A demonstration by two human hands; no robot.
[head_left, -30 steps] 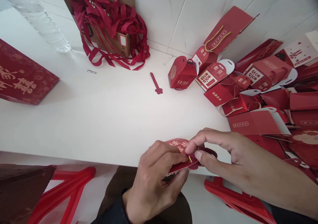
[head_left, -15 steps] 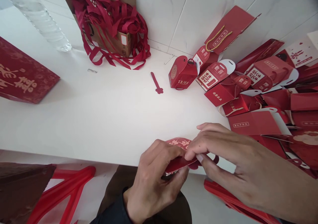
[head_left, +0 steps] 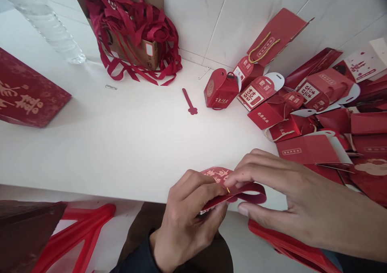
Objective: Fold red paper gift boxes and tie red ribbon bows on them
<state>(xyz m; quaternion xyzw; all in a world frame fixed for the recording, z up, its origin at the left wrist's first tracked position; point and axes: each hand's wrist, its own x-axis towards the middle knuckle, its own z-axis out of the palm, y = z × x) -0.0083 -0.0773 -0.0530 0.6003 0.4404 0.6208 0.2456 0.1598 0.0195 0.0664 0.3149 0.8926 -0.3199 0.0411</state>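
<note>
At the table's front edge, my left hand [head_left: 193, 216] is closed on a red paper gift box [head_left: 218, 173] with pale gold lettering. Its thumb and fingers press the box from both sides, hiding much of it. A dark red strap [head_left: 260, 193] loops out of the box's right end, and a small yellow bit shows on the box near my left fingertips. My right hand [head_left: 281, 196] is open around that loop: the index fingertip touches or nearly touches the box, while the thumb is apart below. A loose red strap [head_left: 190, 102] with a flower-shaped end lies on the table beyond.
Finished-looking red boxes [head_left: 222, 89] crowd the table's right side. A cardboard box [head_left: 151, 57] overflowing with red ribbons stands against the tiled wall. To the left are a clear plastic bottle [head_left: 56, 27] and a large red box [head_left: 33, 95]. Red stools [head_left: 90, 220] stand below the table.
My right thumb and fingers have spread apart, uncovering the strap loop and the yellow bit. My left hand keeps its hold on the gift box. The view has shifted slightly.
</note>
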